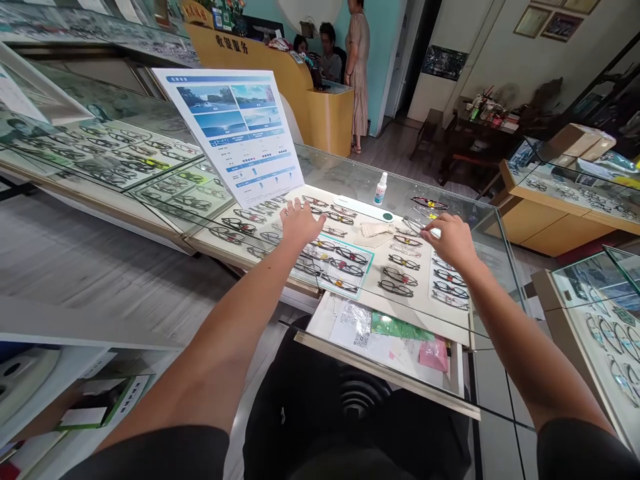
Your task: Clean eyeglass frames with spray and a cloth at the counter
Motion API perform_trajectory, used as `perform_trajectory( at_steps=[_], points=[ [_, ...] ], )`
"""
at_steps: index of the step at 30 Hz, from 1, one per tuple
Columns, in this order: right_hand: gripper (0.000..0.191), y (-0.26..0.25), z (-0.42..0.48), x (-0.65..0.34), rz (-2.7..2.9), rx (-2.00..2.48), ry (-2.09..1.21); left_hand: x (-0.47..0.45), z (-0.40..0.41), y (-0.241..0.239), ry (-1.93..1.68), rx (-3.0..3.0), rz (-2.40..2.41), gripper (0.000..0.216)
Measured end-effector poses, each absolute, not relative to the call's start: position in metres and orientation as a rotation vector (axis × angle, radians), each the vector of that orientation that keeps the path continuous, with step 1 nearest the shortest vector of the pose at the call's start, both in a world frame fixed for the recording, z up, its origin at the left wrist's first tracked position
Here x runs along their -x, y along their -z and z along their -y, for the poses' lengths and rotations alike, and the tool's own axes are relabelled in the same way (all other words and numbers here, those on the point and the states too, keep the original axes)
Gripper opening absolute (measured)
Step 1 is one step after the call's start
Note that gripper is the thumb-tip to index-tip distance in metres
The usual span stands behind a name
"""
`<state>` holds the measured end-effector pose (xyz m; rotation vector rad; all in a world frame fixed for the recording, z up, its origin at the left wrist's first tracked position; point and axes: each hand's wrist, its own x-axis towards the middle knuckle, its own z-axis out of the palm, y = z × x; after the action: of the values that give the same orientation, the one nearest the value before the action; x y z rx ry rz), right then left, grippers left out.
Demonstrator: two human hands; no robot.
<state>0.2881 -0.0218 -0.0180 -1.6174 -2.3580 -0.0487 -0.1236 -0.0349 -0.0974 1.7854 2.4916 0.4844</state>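
My left hand [301, 225] rests over the glass counter [345, 175] with its fingers spread, holding nothing. On the right, my right hand [453, 241] has thumb and fingertips pinched at a thin-framed pair of eyeglasses [413, 225] on the counter top. Between the hands lies a beige cloth [377, 231]. Behind it are a long white strip with a dark green spot [361, 206] and an upright white spray bottle [381, 189]. Rows of eyeglass frames [397, 276] show beneath the glass.
A pulled-out drawer [320, 319] with papers and packets sits right before my body. A printed board [240, 143] stands tilted on the counter's left. Further off, several people are around a yellow reception desk [330, 113]. Another display case [590, 320] stands at right.
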Motion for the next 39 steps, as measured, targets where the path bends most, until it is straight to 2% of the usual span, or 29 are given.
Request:
perform_trajectory(
  at_steps=[5, 9, 14, 20, 27, 32, 36, 39],
  points=[
    [0.033, -0.008, 0.13, -0.301, 2.436, 1.36, -0.337, 0.091, 0.05, 0.083, -0.769, -2.307, -2.049, 0.055],
    [0.029, -0.007, 0.188, -0.303, 2.497, 1.325, -0.733, 0.027, 0.057, 0.083, -0.657, -2.61, -1.604, 0.046],
    [0.023, 0.008, 0.211, -0.303, 2.509, 1.341, -1.006, -0.017, 0.058, 0.088, -0.447, -2.622, -1.577, 0.061],
    [0.018, 0.045, 0.214, -0.297, 2.528, 1.402, -1.117, 0.031, 0.056, 0.08, -0.546, -2.553, -1.809, 0.064],
    [0.015, 0.114, 0.189, -0.256, 2.628, 1.506, -0.954, 0.126, 0.051, 0.079, -0.434, -2.295, -2.178, 0.066],
    [0.021, 0.16, 0.136, -0.219, 2.57, 1.606, -0.669, 0.151, 0.046, 0.092, -0.416, -2.039, -2.31, 0.08],
    [0.035, 0.187, 0.084, -0.194, 2.495, 1.661, -0.489, 0.152, 0.04, 0.1, -0.46, -1.852, -2.438, 0.097],
    [0.04, 0.2, 0.047, -0.176, 2.459, 1.685, -0.372, 0.153, 0.036, 0.104, -0.444, -1.692, -2.569, 0.097]
  ],
)
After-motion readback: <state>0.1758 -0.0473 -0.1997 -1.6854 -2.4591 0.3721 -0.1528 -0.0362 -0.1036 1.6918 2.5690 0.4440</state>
